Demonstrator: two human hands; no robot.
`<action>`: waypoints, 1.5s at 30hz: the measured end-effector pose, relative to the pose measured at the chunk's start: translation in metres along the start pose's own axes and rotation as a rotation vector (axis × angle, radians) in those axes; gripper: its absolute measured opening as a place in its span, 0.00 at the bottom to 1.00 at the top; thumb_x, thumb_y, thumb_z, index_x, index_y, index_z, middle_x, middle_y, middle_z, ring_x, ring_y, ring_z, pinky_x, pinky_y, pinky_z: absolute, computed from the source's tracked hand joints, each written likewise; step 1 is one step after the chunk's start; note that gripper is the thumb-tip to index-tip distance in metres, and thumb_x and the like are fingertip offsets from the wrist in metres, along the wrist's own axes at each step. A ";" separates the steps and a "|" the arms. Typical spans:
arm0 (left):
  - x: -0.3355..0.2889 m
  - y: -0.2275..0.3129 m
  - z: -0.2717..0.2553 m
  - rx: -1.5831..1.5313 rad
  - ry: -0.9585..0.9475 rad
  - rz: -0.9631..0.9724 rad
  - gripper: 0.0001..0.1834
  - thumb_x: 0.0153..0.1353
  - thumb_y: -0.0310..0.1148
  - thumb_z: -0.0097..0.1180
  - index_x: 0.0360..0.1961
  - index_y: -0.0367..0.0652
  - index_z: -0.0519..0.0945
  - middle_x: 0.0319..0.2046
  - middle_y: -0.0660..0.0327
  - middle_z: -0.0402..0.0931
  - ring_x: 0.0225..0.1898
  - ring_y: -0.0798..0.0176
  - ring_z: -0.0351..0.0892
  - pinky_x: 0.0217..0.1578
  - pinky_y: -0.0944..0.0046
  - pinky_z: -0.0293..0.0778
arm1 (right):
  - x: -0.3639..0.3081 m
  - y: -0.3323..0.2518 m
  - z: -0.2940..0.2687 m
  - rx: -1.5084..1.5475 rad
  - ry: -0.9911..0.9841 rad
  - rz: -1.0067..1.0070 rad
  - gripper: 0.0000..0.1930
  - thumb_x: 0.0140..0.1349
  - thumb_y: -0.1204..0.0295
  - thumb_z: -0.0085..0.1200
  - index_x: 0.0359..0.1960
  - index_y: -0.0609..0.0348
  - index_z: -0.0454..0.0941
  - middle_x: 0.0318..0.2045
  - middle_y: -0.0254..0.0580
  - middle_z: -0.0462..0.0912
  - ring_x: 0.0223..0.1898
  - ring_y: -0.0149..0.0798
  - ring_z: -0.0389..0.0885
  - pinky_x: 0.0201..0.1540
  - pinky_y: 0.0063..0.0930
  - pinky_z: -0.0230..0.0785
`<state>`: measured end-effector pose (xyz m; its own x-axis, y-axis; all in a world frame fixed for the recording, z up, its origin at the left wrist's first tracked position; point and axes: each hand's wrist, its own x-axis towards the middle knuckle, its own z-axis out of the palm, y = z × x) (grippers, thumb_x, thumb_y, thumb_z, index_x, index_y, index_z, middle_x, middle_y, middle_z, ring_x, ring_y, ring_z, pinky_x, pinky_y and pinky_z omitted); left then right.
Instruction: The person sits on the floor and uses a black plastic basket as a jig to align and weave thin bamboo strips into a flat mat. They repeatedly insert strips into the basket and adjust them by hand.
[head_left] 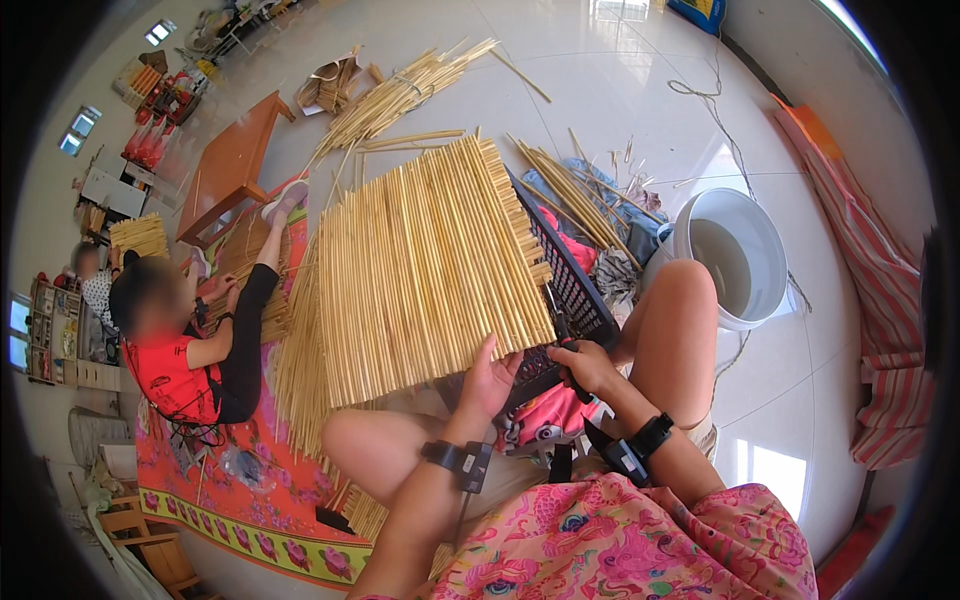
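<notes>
A large mat of yellow reed stalks (420, 275), laid side by side, spans the space before my knees and rests over a dark plastic basket (572, 262). My left hand (488, 382) grips its near edge, thumb on top and other fingers at the rim. Close by on the right, my right hand (587, 368) is closed round the dark handles of a pair of shears (562, 328). Their metal blades reach up beside the mat's right edge, where the stalk ends are uneven. Whether the blades touch a stalk cannot be made out.
A white bucket (735, 265) stands right of my knee. Loose reeds (590, 205) lie beyond the basket, and a tied bundle (400, 100) farther off. At left, a person in red (175, 365) sits on a flowered mat (285, 455) near a wooden table (232, 160).
</notes>
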<state>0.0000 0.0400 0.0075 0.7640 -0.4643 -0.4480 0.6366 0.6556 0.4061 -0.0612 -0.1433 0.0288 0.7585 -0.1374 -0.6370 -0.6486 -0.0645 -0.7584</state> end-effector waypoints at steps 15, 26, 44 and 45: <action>0.000 -0.001 -0.001 0.019 0.009 0.012 0.17 0.63 0.35 0.51 0.51 0.42 0.68 0.47 0.61 0.74 0.47 0.64 0.75 0.49 0.64 0.74 | -0.013 -0.010 0.002 -0.152 0.104 0.003 0.21 0.53 0.56 0.55 0.20 0.67 0.76 0.15 0.44 0.77 0.17 0.37 0.76 0.23 0.32 0.68; 0.001 -0.001 -0.001 0.004 0.021 0.028 0.15 0.62 0.34 0.52 0.49 0.43 0.69 0.46 0.61 0.74 0.46 0.64 0.76 0.48 0.64 0.75 | -0.005 0.015 -0.003 -0.028 0.079 -0.104 0.17 0.56 0.61 0.54 0.24 0.66 0.74 0.16 0.40 0.75 0.15 0.33 0.74 0.19 0.27 0.67; 0.000 0.001 -0.002 -0.002 0.004 0.007 0.15 0.63 0.35 0.51 0.48 0.42 0.70 0.46 0.61 0.74 0.46 0.65 0.76 0.48 0.65 0.75 | -0.006 -0.006 -0.001 0.033 -0.049 0.022 0.19 0.56 0.58 0.54 0.23 0.65 0.74 0.17 0.41 0.76 0.16 0.34 0.75 0.19 0.26 0.67; 0.001 0.001 -0.002 -0.002 0.004 0.008 0.15 0.63 0.35 0.51 0.48 0.42 0.70 0.46 0.61 0.75 0.46 0.65 0.76 0.48 0.65 0.75 | -0.005 -0.006 -0.001 0.031 -0.053 0.027 0.18 0.56 0.59 0.54 0.23 0.65 0.74 0.17 0.41 0.76 0.16 0.34 0.75 0.19 0.26 0.67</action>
<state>0.0008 0.0417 0.0059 0.7688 -0.4565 -0.4479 0.6300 0.6607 0.4080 -0.0609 -0.1437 0.0367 0.7439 -0.0859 -0.6628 -0.6669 -0.0310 -0.7445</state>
